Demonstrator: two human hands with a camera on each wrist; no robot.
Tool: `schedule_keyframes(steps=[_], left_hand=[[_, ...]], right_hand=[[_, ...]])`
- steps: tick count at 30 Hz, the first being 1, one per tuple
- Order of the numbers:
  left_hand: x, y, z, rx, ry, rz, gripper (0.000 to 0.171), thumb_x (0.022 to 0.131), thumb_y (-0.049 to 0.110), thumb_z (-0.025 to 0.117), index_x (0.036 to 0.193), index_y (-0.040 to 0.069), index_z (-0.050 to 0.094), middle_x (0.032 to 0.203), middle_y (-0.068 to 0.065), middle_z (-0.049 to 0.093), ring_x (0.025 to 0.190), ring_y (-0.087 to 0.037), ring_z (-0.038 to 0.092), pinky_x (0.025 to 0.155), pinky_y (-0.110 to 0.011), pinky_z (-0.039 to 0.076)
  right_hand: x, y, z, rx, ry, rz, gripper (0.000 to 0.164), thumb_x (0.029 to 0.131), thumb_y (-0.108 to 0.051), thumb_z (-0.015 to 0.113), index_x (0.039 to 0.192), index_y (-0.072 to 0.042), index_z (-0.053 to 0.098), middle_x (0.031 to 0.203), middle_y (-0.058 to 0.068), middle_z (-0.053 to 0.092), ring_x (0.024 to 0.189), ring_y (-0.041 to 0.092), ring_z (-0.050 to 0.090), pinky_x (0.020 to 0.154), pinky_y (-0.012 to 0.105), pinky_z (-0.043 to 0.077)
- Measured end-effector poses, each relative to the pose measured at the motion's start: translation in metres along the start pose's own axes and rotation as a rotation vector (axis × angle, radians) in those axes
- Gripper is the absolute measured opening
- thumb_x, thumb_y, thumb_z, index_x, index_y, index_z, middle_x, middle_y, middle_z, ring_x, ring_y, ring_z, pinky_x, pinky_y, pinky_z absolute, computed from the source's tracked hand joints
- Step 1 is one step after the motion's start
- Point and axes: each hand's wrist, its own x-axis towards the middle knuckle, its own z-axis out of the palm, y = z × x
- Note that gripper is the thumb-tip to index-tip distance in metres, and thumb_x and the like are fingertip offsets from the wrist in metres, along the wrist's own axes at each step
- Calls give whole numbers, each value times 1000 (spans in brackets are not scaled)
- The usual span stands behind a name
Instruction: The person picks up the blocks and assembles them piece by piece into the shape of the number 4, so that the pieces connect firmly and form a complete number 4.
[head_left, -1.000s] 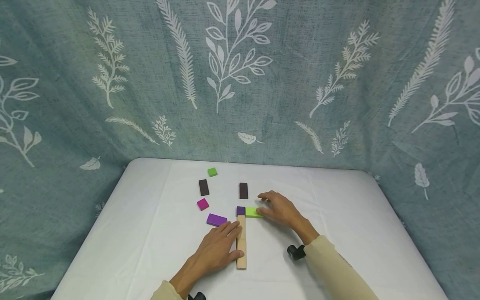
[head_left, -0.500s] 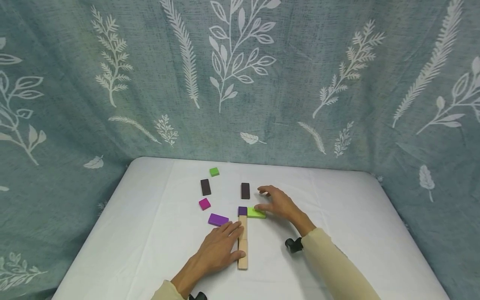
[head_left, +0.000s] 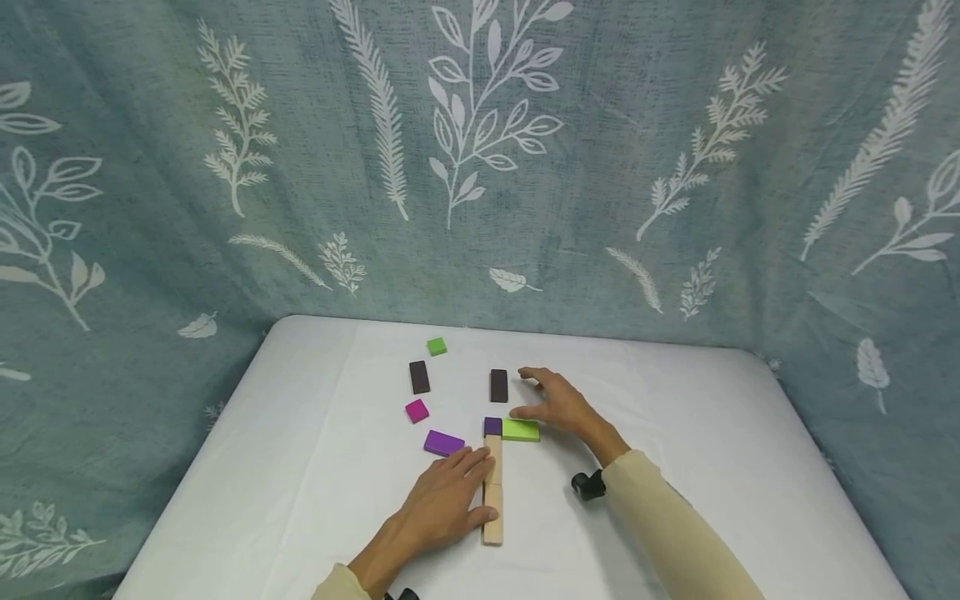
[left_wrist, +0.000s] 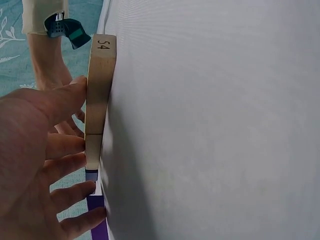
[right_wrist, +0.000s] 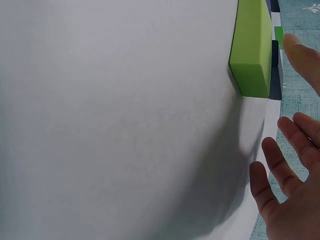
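Two plain wooden blocks (head_left: 492, 493) lie end to end in a line on the table, with a dark purple block (head_left: 492, 426) at their far end. A lime green block (head_left: 521, 431) extends to the right from the dark purple one. My left hand (head_left: 444, 502) rests against the wooden blocks, its thumb and fingertips touching them; in the left wrist view the nearer wooden block (left_wrist: 101, 82) bears the number 54. Above the lime block's far side hovers my right hand (head_left: 564, 406), fingers spread and holding nothing. The right wrist view shows the lime block (right_wrist: 250, 55) apart from the fingers.
A dark brown block (head_left: 498, 386) stands out left of my right fingertips. Farther left lie another dark block (head_left: 419, 377), a magenta block (head_left: 417, 411) and a small green block (head_left: 437, 346). A purple block (head_left: 442, 442) is by my left fingertips. Behind hangs a patterned curtain (head_left: 360, 167).
My right hand has lifted off the lime block and drawn slightly back toward the far side. The left hand stays at the wooden blocks; the head view has shifted a little.
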Motion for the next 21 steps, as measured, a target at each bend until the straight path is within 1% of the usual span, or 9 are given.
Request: schedule_keyframes(steps=[7,14,21], left_hand=[[1,-1,0,-3,-6,-5,70,98,53,60,153,12,46,160,-3,38,148,-28,33,115,-50,35],[1,-2,1,13,3,5,70,97,53,60,152,12,47,160,-3,39,147,-27,34,115,-48,35],[1,-2,0,19,-4,2,69,98,53,59,153,13,46,160,-2,39,148,-26,33,115,-48,36]], right_hand=[[12,4,1,-34,-14,-19,82,83,-45,82,149,-9,50,146,12,53,122,33,57,99,52,49],[22,4,0,-21,-27,-39,79,84,-41,83,147,-7,51,145,14,54,121,35,58,99,53,49],[30,-1,-1,-5,-68,-50,78,84,-43,82,147,-8,51,145,16,53,120,36,58,97,53,50]])
